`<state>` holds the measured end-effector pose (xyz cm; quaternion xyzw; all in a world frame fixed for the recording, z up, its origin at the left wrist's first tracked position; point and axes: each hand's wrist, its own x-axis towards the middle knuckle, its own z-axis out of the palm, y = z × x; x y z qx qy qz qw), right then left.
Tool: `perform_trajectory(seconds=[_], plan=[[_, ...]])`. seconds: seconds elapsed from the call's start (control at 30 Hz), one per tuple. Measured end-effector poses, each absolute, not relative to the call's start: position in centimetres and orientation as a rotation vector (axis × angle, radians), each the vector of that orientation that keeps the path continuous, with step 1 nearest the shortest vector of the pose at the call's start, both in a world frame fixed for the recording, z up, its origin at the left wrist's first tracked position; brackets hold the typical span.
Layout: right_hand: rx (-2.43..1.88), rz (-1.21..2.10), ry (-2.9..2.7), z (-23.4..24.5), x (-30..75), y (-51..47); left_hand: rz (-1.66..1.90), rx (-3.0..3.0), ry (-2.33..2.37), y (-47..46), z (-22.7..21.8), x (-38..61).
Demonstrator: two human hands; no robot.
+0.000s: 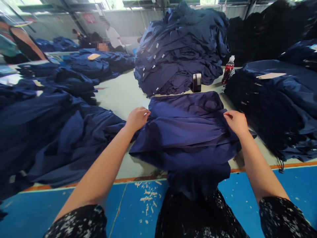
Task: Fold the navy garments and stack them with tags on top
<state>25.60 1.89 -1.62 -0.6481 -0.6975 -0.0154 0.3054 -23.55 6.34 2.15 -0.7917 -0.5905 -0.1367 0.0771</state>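
A navy blue garment (183, 132) is spread over the table in front of me, its lower part hanging over the near edge. My left hand (137, 118) pinches the cloth at its left side, fingers pressed together. On the opposite side my right hand (236, 121) grips the garment's edge between thumb and fingers. Between the hands the fabric lies in soft crosswise folds. What kind of garment it is, I cannot tell.
Behind it rises a tall heap of navy garments (183, 49) with small white labels. A phone (197, 82) leans there, near a bottle of red drink (228, 70). Stacks of dark garments (267, 109) and loose navy cloth (59, 132) flank the table (116, 89). Several people are farther back.
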Motion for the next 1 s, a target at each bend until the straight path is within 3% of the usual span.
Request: perform_trajectory(seconds=[0.17, 0.3, 0.4, 0.47, 0.67, 0.77, 1.0], plan=[[-1.633, 0.028, -2.4, -2.5, 21.6, 0.0, -0.349, -2.542, -1.75, 2.0, -1.1, -19.4], [-1.792, 0.089, -2.508, -4.0, 19.3, -0.9, -0.121, -2.539, -1.881, 0.9, -4.9, -18.8], [-1.798, 0.172, -2.536, -3.9, 19.5, -0.8, -0.127, -2.591, -1.946, 1.8, -5.3, -19.4], [-1.776, 0.227, -2.522, -3.4, 20.1, -0.9, -0.288, -2.679, -1.989, 2.2, -4.4, -20.2], [-1.735, 0.147, -2.3, -3.4, 21.9, -3.7, -1.341, -2.579, -2.199, -0.7, 0.5, -24.5], [-1.689, 0.076, -2.285, -4.5, 21.9, -5.7, -1.547, -2.434, -2.284, -3.7, 1.3, -26.3], [-1.748, 0.061, -2.328, -6.8, 19.8, -7.9, -1.046, -2.528, -2.12, -9.2, -3.0, -26.2]])
